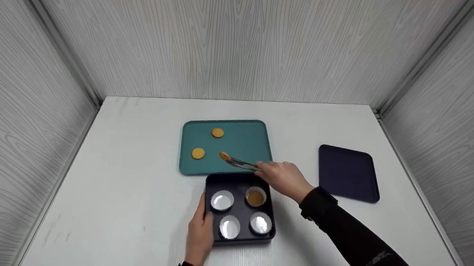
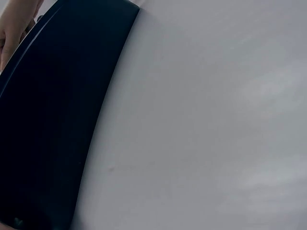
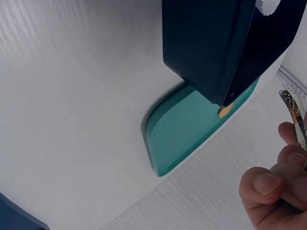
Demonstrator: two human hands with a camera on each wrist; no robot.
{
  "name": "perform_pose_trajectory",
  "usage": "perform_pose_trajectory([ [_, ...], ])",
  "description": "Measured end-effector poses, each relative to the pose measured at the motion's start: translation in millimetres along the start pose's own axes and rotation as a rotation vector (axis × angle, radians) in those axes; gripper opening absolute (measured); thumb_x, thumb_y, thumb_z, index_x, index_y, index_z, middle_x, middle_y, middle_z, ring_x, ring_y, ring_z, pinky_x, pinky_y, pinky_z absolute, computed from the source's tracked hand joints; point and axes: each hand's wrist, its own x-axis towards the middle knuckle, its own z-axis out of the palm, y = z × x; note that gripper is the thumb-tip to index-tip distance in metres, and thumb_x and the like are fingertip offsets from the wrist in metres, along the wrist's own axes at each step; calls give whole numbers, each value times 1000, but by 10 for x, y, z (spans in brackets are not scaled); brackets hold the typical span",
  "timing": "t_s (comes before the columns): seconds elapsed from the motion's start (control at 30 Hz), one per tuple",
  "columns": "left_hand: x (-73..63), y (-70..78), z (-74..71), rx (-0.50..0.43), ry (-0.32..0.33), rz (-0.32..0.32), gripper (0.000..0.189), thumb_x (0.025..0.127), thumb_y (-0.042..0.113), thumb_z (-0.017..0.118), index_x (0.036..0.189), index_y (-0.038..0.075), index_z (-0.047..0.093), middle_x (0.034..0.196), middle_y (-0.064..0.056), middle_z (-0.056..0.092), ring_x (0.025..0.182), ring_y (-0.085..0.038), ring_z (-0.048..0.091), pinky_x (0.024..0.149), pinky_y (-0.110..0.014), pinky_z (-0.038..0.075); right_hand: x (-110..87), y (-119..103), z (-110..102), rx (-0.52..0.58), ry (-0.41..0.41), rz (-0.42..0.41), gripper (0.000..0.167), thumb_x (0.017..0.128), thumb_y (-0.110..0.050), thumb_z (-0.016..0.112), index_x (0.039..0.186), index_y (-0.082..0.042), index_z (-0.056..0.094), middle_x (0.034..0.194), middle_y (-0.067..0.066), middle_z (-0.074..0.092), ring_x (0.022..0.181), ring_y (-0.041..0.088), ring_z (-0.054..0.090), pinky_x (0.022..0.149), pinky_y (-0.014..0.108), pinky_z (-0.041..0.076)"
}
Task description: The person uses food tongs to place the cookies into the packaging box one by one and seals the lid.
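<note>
My left hand [image 1: 200, 237] holds the left side of a deep dark blue square box [image 1: 240, 210], thumb near its rim. Inside sit several fluted silvery-white cups; the back right cup [image 1: 256, 196] has a round orange-brown cookie in it. Above the teal tray [image 1: 243, 137], my right hand [image 1: 281, 178] grips metal tongs [image 1: 243, 164] with perforated tips. At those tips, an orange-brown cookie [image 1: 224, 156] shows edge-on. Two flat round cookies lie on the tray, one at the back [image 1: 218, 132] and one at the left [image 1: 198, 153].
A shallow dark purple tray [image 1: 349, 174] lies on the white table [image 1: 134, 171] at the right. Pale wood-grain panels [image 1: 243, 41] stand at the back and both sides. The box's back edge overlaps the teal tray's front edge in the head view.
</note>
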Motion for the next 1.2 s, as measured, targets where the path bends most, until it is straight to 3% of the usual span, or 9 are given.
perform_pose_trajectory([
  [0.2,2,4,0,-1,-6,-15,57,106,12,43,162,11,33,163,-10,36,150,-31,33,121,-49,31,-94,-92,-73,-38,70,-120,20,98,-21,70,111,-6,71,77,2,69,52,16,60,45,32,48],
  [0.53,6,4,2,-8,-7,-16,57,105,12,43,161,9,32,163,-12,36,151,-31,33,121,-49,30,-189,-187,-163,-75,52,-267,18,95,-23,74,105,-9,68,68,-2,58,42,10,47,38,25,37],
  [0.83,14,-5,7,-19,-17,-18,57,107,13,42,162,12,30,165,-8,34,151,-28,31,121,-48,31,-243,-203,-176,-169,-53,-334,18,95,-29,74,96,-14,63,63,-5,51,40,8,42,40,20,21],
  [1.07,12,-9,7,-16,-19,-18,57,107,15,42,163,14,30,165,-7,34,151,-28,32,121,-48,31,-240,-239,-173,-233,-91,-348,19,96,-33,72,94,-15,65,63,-5,52,41,9,45,39,23,27],
  [1.2,7,-9,5,-17,-15,-13,57,107,14,42,163,13,30,164,-7,34,151,-27,32,121,-48,31,-223,-258,-164,-277,-85,-360,22,95,-35,72,91,-16,63,61,-5,48,41,9,41,41,23,20],
])
